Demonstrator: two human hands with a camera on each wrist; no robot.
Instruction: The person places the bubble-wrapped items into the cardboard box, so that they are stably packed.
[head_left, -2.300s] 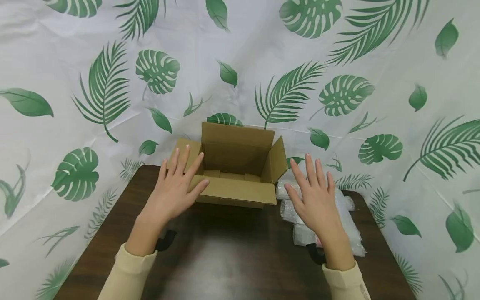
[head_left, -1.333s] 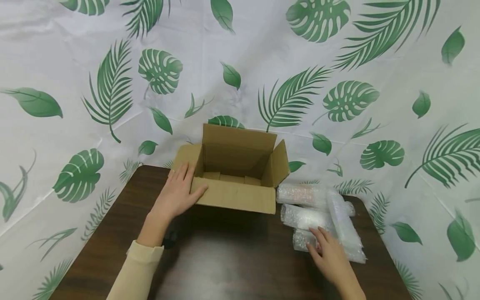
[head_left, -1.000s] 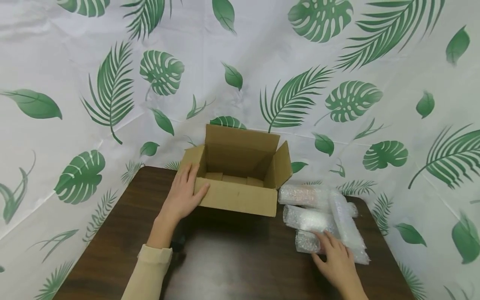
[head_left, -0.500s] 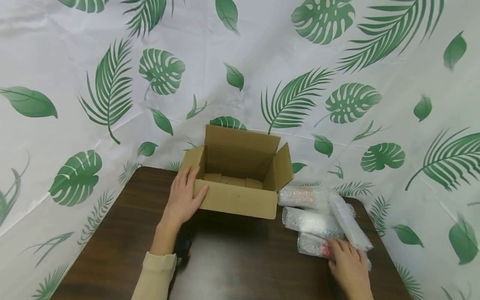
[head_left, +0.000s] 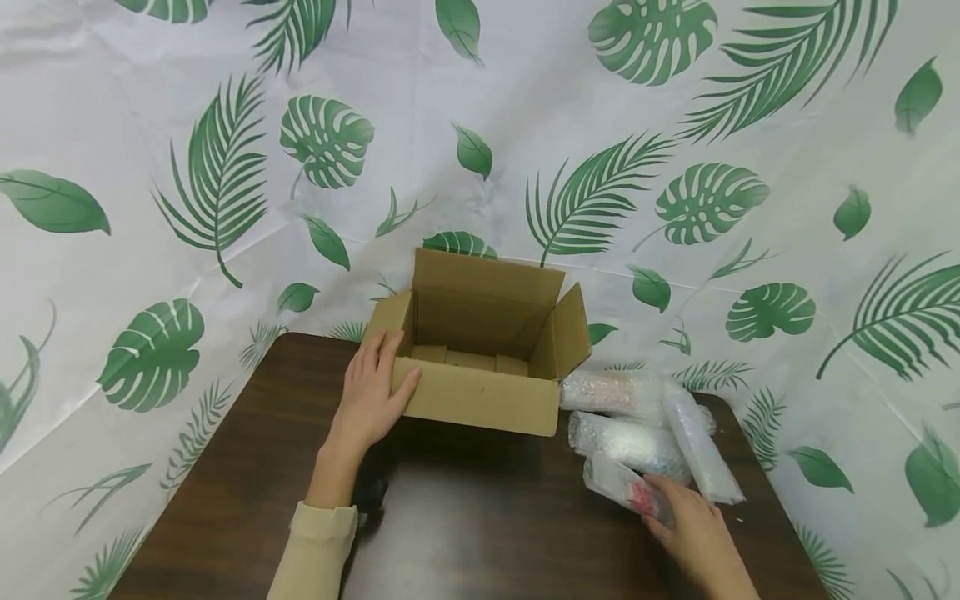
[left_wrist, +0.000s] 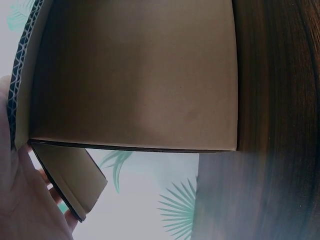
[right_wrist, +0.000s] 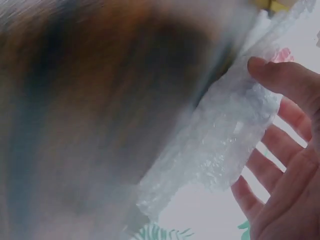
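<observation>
An open cardboard box point(head_left: 480, 400) stands at the back of the table with its flaps spread. My left hand point(head_left: 367, 400) grips its front left corner, thumb on the front flap and fingers over the left flap point(left_wrist: 72, 175). At the right, my right hand point(head_left: 693, 525) holds a bubble-wrapped package point(head_left: 618, 483) with a pink-red patch by one end. In the right wrist view the thumb lies across the bubble wrap point(right_wrist: 215, 130) and the fingers are behind it. What is inside the wrap is hidden.
More bubble-wrapped packages lie right of the box: one in the middle point(head_left: 630, 442), one farther back point(head_left: 607, 390) and one slanting across them point(head_left: 701, 442). The dark wooden table point(head_left: 450, 533) ends at a leaf-patterned white cloth point(head_left: 480, 100) behind.
My left hand came down onto the box corner and its front flap dropped lower. My right hand lowered to the packages, took the nearest one and turned it away from the others.
</observation>
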